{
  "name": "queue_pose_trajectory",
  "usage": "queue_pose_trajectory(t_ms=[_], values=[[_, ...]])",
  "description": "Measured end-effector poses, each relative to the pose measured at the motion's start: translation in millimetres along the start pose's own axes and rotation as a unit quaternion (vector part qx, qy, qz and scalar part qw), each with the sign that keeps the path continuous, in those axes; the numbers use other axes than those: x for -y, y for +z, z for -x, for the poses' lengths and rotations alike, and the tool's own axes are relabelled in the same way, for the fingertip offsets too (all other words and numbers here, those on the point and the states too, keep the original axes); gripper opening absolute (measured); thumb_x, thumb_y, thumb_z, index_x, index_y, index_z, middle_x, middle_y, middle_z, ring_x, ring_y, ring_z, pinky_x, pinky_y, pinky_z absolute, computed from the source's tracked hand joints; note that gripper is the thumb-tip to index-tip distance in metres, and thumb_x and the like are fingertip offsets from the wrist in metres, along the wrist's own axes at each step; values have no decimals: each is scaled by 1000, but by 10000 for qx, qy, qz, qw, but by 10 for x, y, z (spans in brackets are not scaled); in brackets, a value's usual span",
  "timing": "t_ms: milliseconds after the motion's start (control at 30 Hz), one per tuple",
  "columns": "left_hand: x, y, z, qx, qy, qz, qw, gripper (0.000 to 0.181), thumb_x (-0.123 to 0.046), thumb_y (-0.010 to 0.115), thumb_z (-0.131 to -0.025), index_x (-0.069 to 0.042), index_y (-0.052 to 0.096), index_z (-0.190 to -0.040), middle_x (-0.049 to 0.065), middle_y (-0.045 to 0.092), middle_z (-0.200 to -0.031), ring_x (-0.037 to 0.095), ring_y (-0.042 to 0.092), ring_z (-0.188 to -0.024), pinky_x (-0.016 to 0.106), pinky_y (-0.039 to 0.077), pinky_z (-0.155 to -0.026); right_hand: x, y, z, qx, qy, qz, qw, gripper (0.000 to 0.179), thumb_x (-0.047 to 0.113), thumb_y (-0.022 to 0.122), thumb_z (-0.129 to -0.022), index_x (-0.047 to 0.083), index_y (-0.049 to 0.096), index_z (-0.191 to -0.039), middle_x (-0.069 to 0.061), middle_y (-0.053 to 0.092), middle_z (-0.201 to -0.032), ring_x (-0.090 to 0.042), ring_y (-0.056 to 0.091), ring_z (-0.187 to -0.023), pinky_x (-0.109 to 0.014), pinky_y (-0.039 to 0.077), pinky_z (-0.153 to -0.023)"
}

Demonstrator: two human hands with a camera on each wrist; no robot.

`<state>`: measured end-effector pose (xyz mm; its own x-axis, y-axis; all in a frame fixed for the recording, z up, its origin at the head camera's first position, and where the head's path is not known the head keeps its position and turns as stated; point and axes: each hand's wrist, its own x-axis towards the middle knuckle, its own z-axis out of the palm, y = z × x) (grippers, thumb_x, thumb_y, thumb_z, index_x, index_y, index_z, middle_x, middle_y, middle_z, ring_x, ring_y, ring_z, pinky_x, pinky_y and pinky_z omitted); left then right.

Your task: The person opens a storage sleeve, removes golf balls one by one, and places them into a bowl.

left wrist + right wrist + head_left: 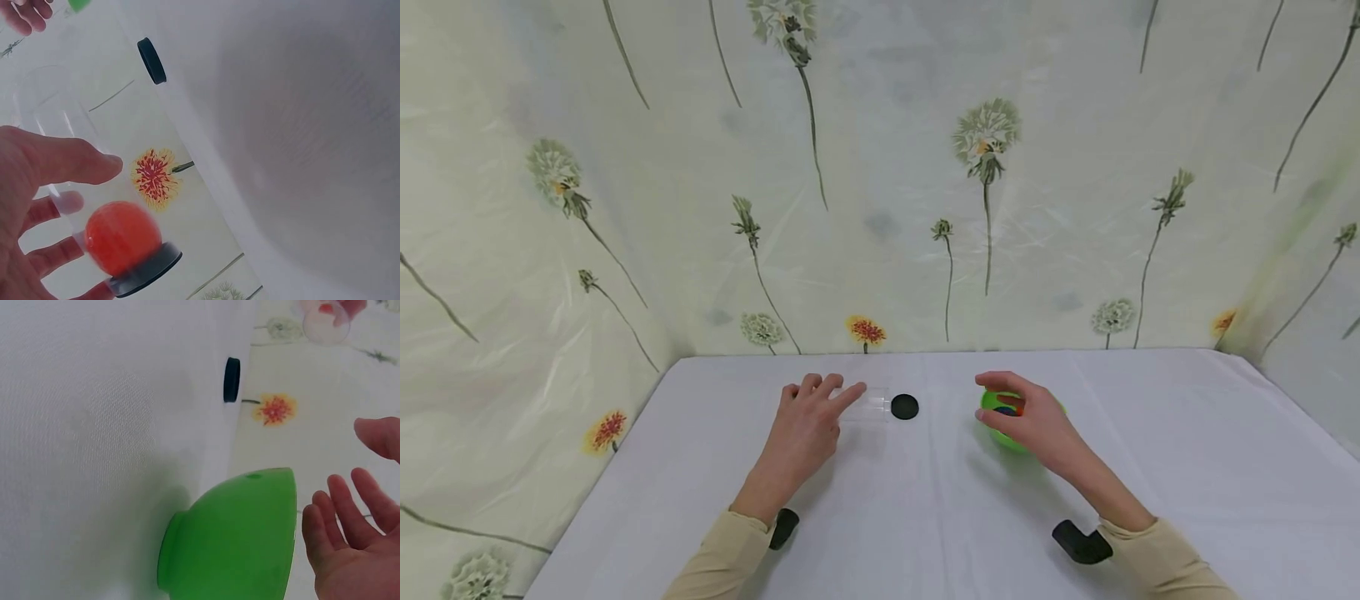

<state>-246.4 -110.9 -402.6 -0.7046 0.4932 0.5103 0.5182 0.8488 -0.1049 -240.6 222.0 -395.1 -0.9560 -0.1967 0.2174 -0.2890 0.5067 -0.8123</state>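
My left hand (805, 425) grips a clear tube (59, 119), thumb on one side and fingers on the other. An orange-red ball (123, 237) sits inside it, against the black cap (150, 273) on one end. Beyond the tube's other end, a loose black lid (905, 407) lies on the white cloth. Over the rim of a green bowl (237, 531) hovers my right hand (1037, 421), its fingers apart and holding nothing. Blue and red items (1006, 411) show inside the bowl, partly hidden by that hand.
A white cloth (910, 517) covers the table. Its back edge meets a flower-printed curtain (895, 167), which also hangs along both sides. Black wrist-worn pieces (1081, 543) stick out near both beige sleeves.
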Motion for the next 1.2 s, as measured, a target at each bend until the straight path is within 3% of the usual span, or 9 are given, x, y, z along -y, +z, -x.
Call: queue_pose_trajectory(t_ms=[333, 800, 1200], values=[[15, -10, 19, 30, -37, -147, 9999, 61, -4, 76, -79, -28, 59, -133, 2, 57, -119, 26, 50, -105, 44, 41, -79, 85, 137, -66, 83, -228, -291, 9993, 47, 24, 75, -89, 10, 59, -130, -9, 60, -129, -28, 57, -118, -44, 47, -97], [13, 13, 15, -190, 127, -150, 9996, 61, -1, 74, -78, -28, 60, -131, 2, 56, -117, 26, 50, -103, 43, 39, -78, 250, 399, -155, 453, -19, -600, 9972, 46, 23, 73, -90, 10, 59, -132, -8, 58, -130, -33, 57, -116, -36, 50, -92], [15, 2, 15, -65, 73, -299, 9995, 61, -6, 78, -79, -30, 60, -132, 2, 56, -119, 26, 50, -105, 42, 39, -79, 361, 621, -279, 782, 61, -626, 9950, 47, 28, 73, -90, 13, 58, -133, -9, 58, -131, -34, 57, -116, -40, 49, -94]])
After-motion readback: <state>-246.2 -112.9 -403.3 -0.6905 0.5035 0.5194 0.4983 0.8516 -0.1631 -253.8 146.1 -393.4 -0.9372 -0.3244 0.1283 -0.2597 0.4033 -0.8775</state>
